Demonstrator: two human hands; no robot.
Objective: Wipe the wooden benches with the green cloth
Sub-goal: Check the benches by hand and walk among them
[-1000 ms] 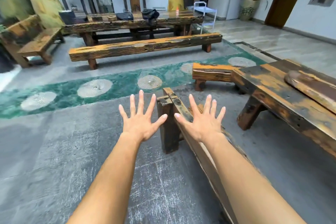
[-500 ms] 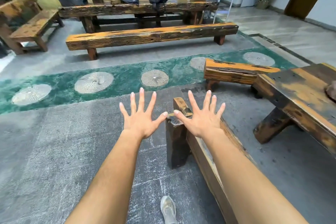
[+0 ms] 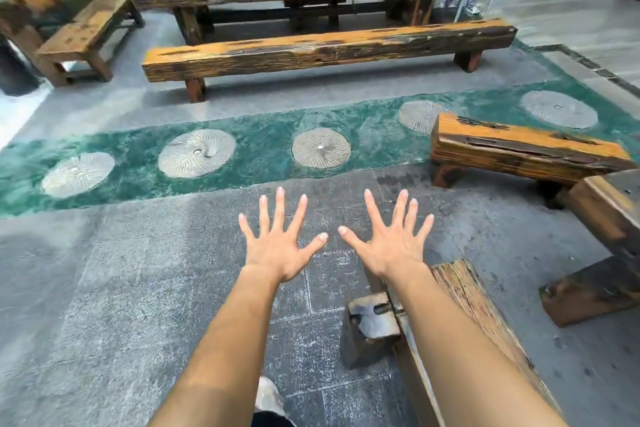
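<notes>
Head view: a person is holding both arms out over a grey stone floor (image 3: 121,288), the left hand (image 3: 278,250) and right hand (image 3: 389,248) empty, palms down, fingers (image 3: 280,204) spreading wide, gripping nothing, probably showing bare hands before starting. No green cloth is appearing anywhere. Wooden benches are waiting: a near bench (image 3: 464,308) under the right forearm, a long bench (image 3: 329,48) beyond the green floor strip (image 3: 263,152).

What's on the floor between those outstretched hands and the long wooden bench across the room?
In the head view, beyond the left hand and right hand runs a green floor strip set with round stone discs, then bare grey floor before the long bench.
</notes>
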